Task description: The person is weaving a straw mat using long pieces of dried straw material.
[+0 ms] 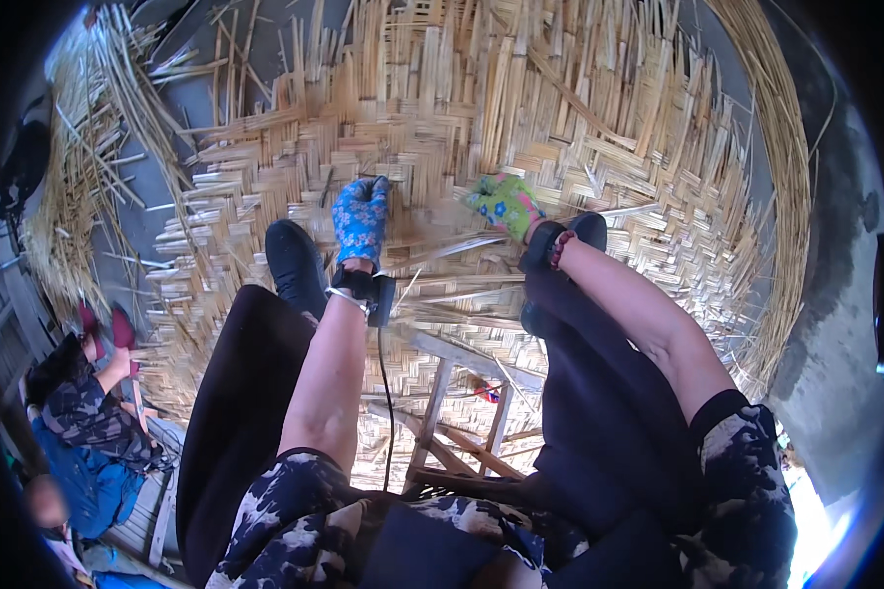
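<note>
A large woven mat [442, 128] of pale split reed strips spreads under both hands, in a zigzag weave with loose strip ends along its far side. My left hand [360, 222], in a blue flowered glove, is closed over the weave left of the middle. Its curled fingers hide whatever they hold. To the right, my right hand [507, 207], in a green flowered glove, is closed low over the mat. Its fingertips are slightly blurred, and what lies in them cannot be made out. The weave between the hands is also blurred.
A small wooden stool [440, 393] stands on the mat between my legs. Reed bundles lie at the left [69, 196] and along the right edge [771, 88]. Another person [98, 422] sits at the lower left. A grey wall [844, 324] rises at the right.
</note>
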Demonstrator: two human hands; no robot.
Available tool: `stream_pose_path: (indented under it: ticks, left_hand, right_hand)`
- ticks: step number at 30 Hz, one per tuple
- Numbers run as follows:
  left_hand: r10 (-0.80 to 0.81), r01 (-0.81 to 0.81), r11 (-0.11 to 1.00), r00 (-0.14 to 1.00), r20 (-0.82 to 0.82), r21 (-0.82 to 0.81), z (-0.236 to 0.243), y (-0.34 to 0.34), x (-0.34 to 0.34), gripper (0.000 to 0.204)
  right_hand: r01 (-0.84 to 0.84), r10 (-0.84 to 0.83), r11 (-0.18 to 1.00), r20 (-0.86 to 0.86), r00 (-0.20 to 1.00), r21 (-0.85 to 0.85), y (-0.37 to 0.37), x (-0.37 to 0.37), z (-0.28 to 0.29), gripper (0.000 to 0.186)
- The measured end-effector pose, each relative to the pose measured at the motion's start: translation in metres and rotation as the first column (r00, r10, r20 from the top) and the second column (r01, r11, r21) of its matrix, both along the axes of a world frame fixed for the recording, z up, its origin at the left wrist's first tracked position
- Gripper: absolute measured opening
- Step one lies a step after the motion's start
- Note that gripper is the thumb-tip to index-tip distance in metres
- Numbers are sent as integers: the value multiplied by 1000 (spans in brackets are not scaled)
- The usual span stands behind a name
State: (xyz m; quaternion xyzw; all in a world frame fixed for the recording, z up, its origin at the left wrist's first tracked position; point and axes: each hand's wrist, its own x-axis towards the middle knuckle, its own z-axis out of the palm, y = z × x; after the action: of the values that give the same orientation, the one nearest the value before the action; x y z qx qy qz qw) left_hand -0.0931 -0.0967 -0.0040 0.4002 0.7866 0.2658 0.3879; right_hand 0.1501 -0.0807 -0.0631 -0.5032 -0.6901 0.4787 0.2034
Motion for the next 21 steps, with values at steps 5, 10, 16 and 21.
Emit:
stream_pose_path:
  ticks: [5, 10, 16, 21]
  left_hand:
    - [-57, 56, 998, 998, -15, -19, -7, 1, -1, 20]
    - [-161, 161, 987, 966, -202, -14, -5, 2, 3, 20]
    - [-84, 90, 992, 994, -66, 86, -7, -1, 2, 18]
    - [-106, 113, 990, 992, -74, 89, -4, 2, 4, 19]
  right_hand:
    - [-574, 350, 757, 548, 760, 313, 24, -15, 50, 20]
    - [-146, 321, 925, 517, 794, -351, 17, -32, 70, 24]
    - [-323, 640, 752, 517, 569, -575, -6, 5, 73, 21]
    - [-25, 142, 980, 601, 786, -198, 18, -19, 57, 20]
